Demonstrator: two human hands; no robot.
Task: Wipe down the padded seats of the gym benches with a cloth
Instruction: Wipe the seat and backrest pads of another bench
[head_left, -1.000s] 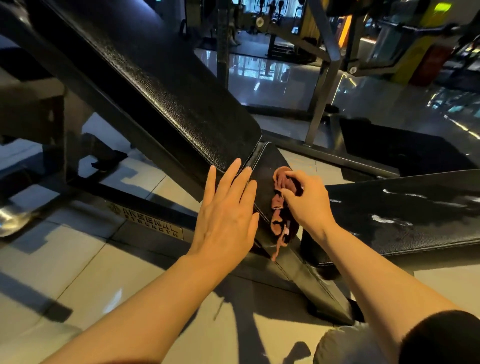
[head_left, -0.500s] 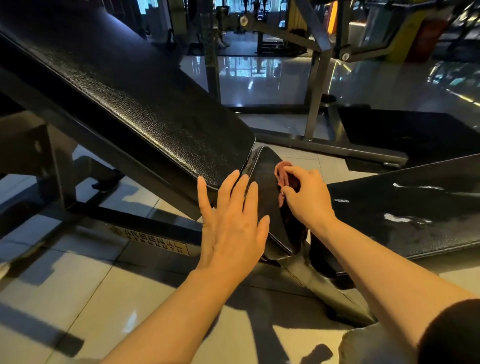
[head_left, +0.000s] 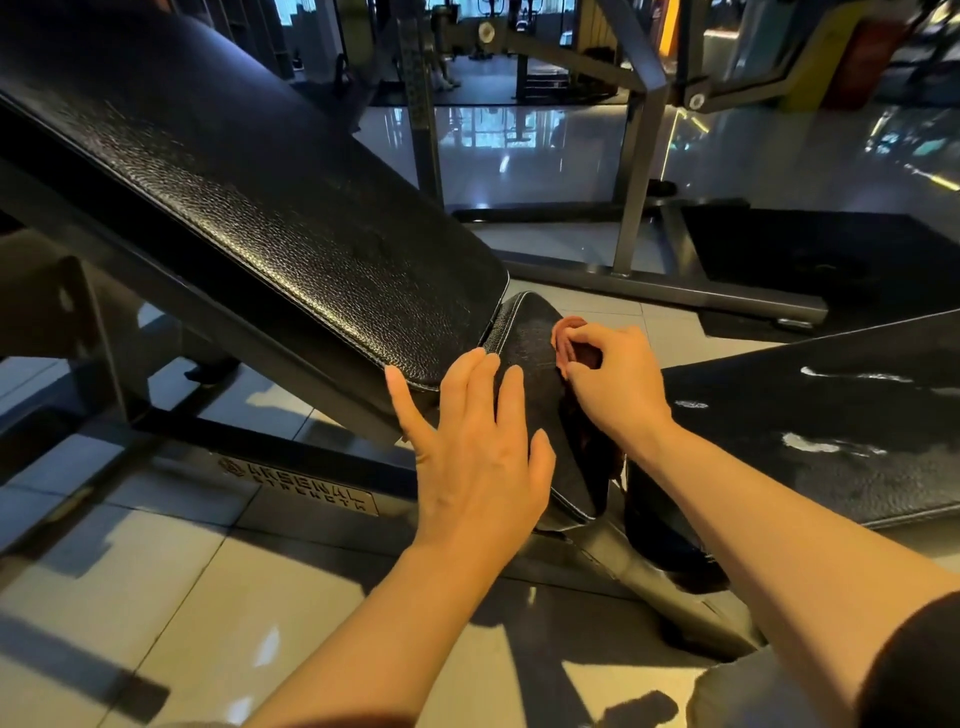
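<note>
The right hand (head_left: 610, 382) grasps a crumpled reddish-brown cloth (head_left: 569, 338), fingers curled round it, and presses it against the far side of the small black textured leather seat pad (head_left: 535, 374) of the incline bench. Part of the cloth hangs down below the wrist, in shadow. The left hand (head_left: 478, 447) is released, its fingers straight and spread, resting flat on the near side of the same seat pad, apparently steadying it.

Above and to the left, the long black pebbled backrest pad (head_left: 249, 208) slopes up from the seat pad; whether it has been wiped cannot be told from its surface. To the right, a second black padded bench (head_left: 831, 426) shows pale wet streaks, which suggests it has already had the cloth over it. Judging by this, the work is under way: one bench looks done, the small seat pad is in hand, and the backrest and any further benches may remain. Grey floor tiles (head_left: 156, 597) lie beneath.
</note>
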